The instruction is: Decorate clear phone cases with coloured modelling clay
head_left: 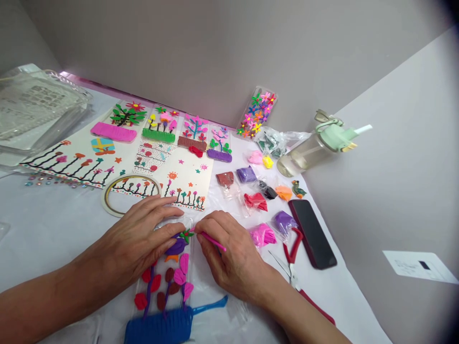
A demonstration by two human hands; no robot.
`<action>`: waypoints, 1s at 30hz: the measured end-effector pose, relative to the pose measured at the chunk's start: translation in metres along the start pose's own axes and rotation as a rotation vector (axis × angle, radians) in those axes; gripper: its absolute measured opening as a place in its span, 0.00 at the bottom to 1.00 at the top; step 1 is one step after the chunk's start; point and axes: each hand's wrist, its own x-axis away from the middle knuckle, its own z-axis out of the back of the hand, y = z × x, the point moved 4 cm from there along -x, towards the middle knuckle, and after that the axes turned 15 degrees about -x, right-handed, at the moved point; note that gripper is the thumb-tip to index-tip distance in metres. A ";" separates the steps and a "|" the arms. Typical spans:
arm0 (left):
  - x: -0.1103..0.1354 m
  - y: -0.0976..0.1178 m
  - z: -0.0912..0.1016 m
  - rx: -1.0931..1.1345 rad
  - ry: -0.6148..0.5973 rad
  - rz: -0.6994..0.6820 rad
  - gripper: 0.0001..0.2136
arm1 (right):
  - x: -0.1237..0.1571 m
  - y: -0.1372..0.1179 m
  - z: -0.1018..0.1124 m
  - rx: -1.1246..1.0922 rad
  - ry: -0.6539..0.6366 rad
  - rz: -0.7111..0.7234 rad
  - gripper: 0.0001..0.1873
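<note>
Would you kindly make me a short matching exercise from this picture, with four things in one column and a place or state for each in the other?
Column one:
1. tape
2. phone
3. pink stick
4. bottle

Column two:
A. held in the right hand
B. topped with a pale green lid
C. lying partly over the painted sheet
D. lying with its dark screen up

Right pairs: 1-C, 2-D, 3-A, 4-B

white table (pixel 43 239): clay-decorated case (pixel 165 289), phone (pixel 312 234), bottle (pixel 309 150), patterned paper (pixel 188 174)
</note>
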 end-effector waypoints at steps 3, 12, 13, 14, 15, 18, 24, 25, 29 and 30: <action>0.001 -0.001 -0.001 0.001 -0.008 0.004 0.14 | 0.000 0.001 -0.001 0.018 -0.005 -0.003 0.09; 0.000 -0.002 -0.002 -0.022 -0.010 0.011 0.13 | -0.002 0.002 0.002 0.004 0.016 -0.019 0.09; 0.001 -0.002 -0.002 -0.023 -0.009 0.009 0.13 | -0.002 0.002 0.005 -0.042 0.046 -0.039 0.08; 0.001 -0.002 -0.003 -0.022 -0.009 0.006 0.13 | -0.002 0.001 0.008 -0.092 0.084 -0.063 0.08; 0.002 -0.002 -0.003 -0.020 -0.009 0.004 0.13 | -0.002 0.001 0.011 -0.140 0.124 -0.089 0.07; 0.002 -0.002 -0.004 -0.003 -0.017 0.016 0.13 | -0.002 0.001 0.016 -0.246 0.192 -0.155 0.07; -0.003 -0.002 0.001 0.002 0.002 0.028 0.13 | -0.002 0.000 0.010 -0.352 0.157 -0.220 0.06; -0.004 -0.003 0.001 0.004 0.006 0.032 0.13 | -0.002 -0.001 0.008 -0.354 0.154 -0.220 0.06; -0.001 -0.004 0.001 0.010 0.011 0.052 0.11 | -0.001 -0.002 0.003 -0.297 0.156 -0.209 0.07; -0.001 -0.004 0.000 0.010 0.012 0.053 0.11 | -0.001 -0.002 0.002 -0.280 0.154 -0.208 0.07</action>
